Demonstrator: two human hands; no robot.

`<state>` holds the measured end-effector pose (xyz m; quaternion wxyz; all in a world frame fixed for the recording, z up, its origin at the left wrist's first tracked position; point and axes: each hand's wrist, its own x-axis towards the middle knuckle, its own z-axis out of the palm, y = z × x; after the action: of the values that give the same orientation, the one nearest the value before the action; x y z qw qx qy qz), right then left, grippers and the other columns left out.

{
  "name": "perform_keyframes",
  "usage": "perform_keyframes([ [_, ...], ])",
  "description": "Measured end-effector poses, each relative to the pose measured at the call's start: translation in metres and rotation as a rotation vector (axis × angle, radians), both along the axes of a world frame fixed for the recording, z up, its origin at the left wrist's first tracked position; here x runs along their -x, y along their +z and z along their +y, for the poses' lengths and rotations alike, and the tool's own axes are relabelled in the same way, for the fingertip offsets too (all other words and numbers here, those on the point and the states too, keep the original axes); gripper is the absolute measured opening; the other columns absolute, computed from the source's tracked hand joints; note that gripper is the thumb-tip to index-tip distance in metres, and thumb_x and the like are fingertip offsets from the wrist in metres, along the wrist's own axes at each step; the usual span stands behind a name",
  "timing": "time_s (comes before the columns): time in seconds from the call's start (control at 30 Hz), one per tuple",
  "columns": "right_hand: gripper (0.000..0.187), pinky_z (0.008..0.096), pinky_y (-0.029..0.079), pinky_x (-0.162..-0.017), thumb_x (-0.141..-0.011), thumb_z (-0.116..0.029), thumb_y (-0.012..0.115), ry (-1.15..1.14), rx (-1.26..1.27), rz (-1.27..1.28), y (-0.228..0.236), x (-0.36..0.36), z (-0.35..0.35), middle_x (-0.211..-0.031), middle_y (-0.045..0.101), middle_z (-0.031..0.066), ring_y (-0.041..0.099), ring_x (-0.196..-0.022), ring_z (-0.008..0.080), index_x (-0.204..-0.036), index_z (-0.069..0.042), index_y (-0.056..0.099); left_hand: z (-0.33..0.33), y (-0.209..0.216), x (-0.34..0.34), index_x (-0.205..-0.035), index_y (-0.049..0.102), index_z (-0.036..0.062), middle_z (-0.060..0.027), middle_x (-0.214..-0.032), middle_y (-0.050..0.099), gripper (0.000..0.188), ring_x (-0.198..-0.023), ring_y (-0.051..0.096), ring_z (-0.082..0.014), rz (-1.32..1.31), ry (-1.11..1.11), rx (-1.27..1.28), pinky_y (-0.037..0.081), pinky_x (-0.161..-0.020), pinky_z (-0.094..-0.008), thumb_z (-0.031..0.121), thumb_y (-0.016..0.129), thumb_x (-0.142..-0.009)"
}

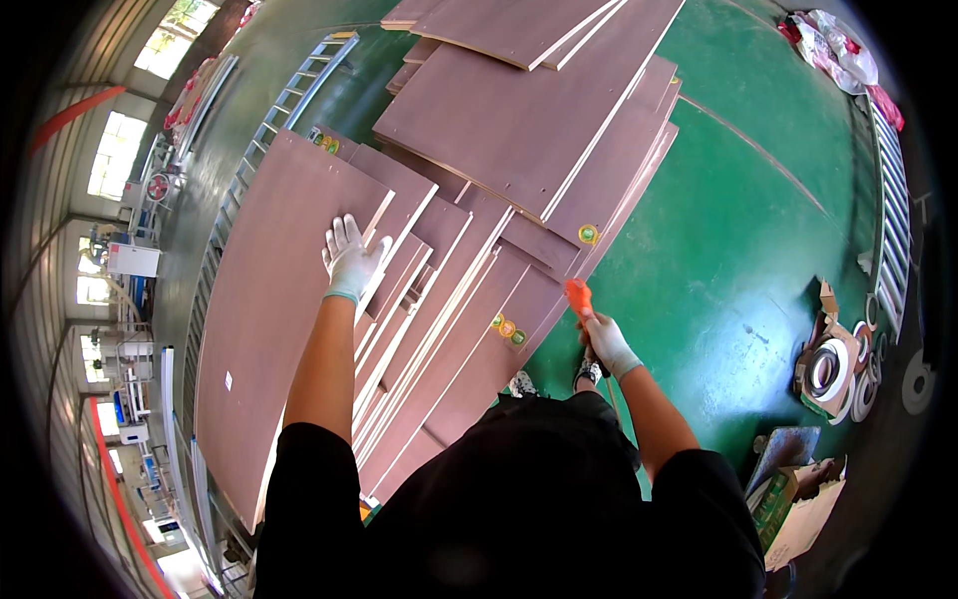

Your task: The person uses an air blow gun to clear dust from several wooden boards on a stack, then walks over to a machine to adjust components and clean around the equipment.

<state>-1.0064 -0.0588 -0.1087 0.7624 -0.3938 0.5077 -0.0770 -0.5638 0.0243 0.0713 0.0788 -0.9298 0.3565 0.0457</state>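
Observation:
My left hand (pixel 349 262), in a white glove with a pale blue cuff, lies with its fingers stretched out on the large brown panel (pixel 289 240) at the left, close to its right edge. My right hand (pixel 607 344), gloved in white, is closed around an orange hand tool (pixel 578 297). The tool points up and away, beside the right edge of the panel pile; its exact kind cannot be made out. A thin cord or hose (pixel 614 407) hangs below that hand. Between both hands lie stacked brown panel strips (pixel 454 309) with pale edges.
More brown panels (pixel 519 110) are stacked ahead. A roller conveyor (pixel 261 140) runs along the left, another (pixel 888 200) along the right. On the green floor (pixel 718 260), rolls of edging tape (pixel 826 369) and an open cardboard box (pixel 803 509) stand at the right.

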Motion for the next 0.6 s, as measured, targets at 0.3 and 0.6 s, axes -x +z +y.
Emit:
perform_keyframes([
  [0.3, 0.049, 0.0365, 0.048, -0.046, -0.097, -0.046, 0.046, 0.341, 0.327, 0.232, 0.009, -0.093, -0.021, -0.068, 0.061, 0.0100, 0.059, -0.047, 0.0216, -0.094, 0.000, 0.061, -0.004, 0.006, -0.003, -0.156, 0.006, 0.0082, -0.0183, -0.162, 0.004, 0.113, -0.149, 0.004, -0.0402, 0.049, -0.009, -0.043, 0.009, -0.118, -0.0556, 0.072, 0.059, -0.078],
  [0.6, 0.053, 0.0474, 0.049, -0.087, -0.096, -0.048, 0.041, 0.396, 0.531, 0.440, 0.007, -0.094, -0.044, -0.096, 0.068, 0.0245, 0.064, -0.097, 0.0426, -0.107, -0.003, 0.066, -0.001, 0.008, 0.001, -0.154, 0.008, 0.0053, -0.0216, -0.160, 0.009, 0.109, -0.147, 0.006, -0.0433, 0.056, -0.052, -0.008, 0.008, -0.117, -0.0569, 0.066, 0.060, -0.081],
])
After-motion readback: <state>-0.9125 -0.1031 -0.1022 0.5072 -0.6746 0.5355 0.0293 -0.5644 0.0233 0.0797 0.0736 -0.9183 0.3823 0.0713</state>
